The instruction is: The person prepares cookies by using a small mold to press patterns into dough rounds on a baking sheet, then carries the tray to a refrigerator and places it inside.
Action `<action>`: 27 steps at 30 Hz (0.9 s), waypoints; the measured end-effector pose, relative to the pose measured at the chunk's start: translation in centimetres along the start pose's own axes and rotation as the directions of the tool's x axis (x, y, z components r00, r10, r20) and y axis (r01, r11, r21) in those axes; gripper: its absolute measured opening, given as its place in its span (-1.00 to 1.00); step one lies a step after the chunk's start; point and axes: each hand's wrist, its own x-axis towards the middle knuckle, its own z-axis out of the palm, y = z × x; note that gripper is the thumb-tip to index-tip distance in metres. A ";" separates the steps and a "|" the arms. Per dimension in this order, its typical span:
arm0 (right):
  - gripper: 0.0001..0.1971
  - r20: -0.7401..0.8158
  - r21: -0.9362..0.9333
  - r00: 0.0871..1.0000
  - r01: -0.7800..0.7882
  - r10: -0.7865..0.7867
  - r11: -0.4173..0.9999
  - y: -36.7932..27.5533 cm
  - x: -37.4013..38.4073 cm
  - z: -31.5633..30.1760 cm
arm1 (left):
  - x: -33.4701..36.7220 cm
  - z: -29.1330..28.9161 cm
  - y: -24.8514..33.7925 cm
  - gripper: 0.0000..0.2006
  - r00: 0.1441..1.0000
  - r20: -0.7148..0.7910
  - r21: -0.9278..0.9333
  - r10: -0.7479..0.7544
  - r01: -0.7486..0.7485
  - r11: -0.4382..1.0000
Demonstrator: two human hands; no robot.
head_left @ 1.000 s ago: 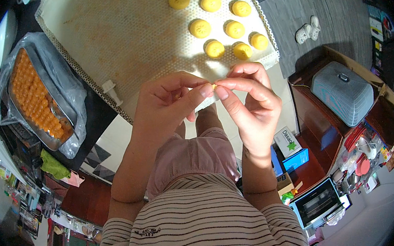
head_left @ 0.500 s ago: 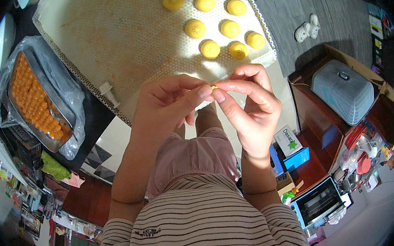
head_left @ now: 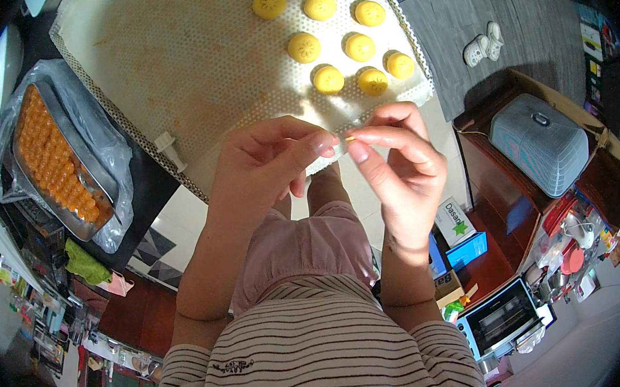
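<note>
My left hand and my right hand meet over the near edge of a white perforated mat, fingertips a small gap apart. Between the thumb and forefinger of my right hand is a tiny yellow bit of dough. The thumb and fingers of my left hand are pinched together; whatever they hold, if anything, is too small to make out. Beyond my hands, several round yellow pastries lie on the mat, some with a pressed flower-like pattern on top.
At left, a metal tray of orange balls sits in clear plastic. A small white plastic tool lies at the mat's near edge. A grey domed cover stands on brown furniture at right, with boxes below.
My fingertips have drawn slightly apart; my right hand has shifted a little right with the yellow bit. The pastries sit almost unchanged in view.
</note>
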 end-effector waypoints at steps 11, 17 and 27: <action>-0.86 -0.227 -0.583 0.927 0.115 -0.297 0.805 2.5 4.2 -5.0 | -0.3 -1.9 -0.9 -0.85 0.988 -0.148 0.055 0.041 -0.033 0.998; -0.86 -0.127 -0.751 0.895 0.195 -0.427 0.631 2.8 4.6 -4.7 | -0.3 -2.5 -1.1 -0.84 0.984 -0.175 0.040 0.043 -0.037 0.999; -0.84 -0.048 -0.858 0.884 0.201 -0.465 0.472 2.4 4.7 -4.8 | -0.1 -2.4 -0.9 -0.83 0.988 -0.139 0.023 0.074 -0.071 0.997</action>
